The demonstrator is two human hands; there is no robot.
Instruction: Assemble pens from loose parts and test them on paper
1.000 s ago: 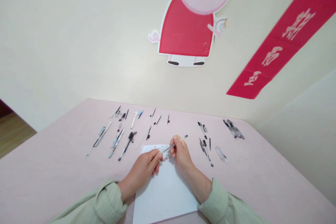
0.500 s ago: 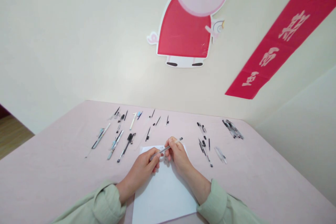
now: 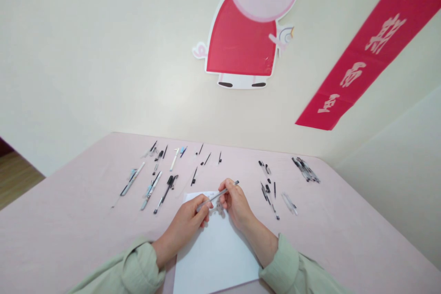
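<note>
A slim, clear pen (image 3: 218, 195) with a dark end at its upper right slants between my two hands, above a sheet of white paper (image 3: 217, 257). My left hand (image 3: 191, 215) pinches its lower-left end between thumb and fingers. At the upper right, the fingers of my right hand (image 3: 234, 202) are closed around the pen near its dark end. Under the hands, a few small marks or bits (image 3: 217, 207) show near the paper's top edge, too blurred to name.
Pens and pen parts (image 3: 168, 193) lie in groups on the left of the pink tablecloth (image 3: 86, 220). More parts (image 3: 269, 195) lie to the right, with a bundle of pens (image 3: 306, 169) beyond. A wall with a pig cutout (image 3: 241, 46) and a red banner (image 3: 351, 73) rises behind.
My right hand has shifted very slightly, its fingers sitting a little differently on the pen. My left hand and the things on the table stay put.
</note>
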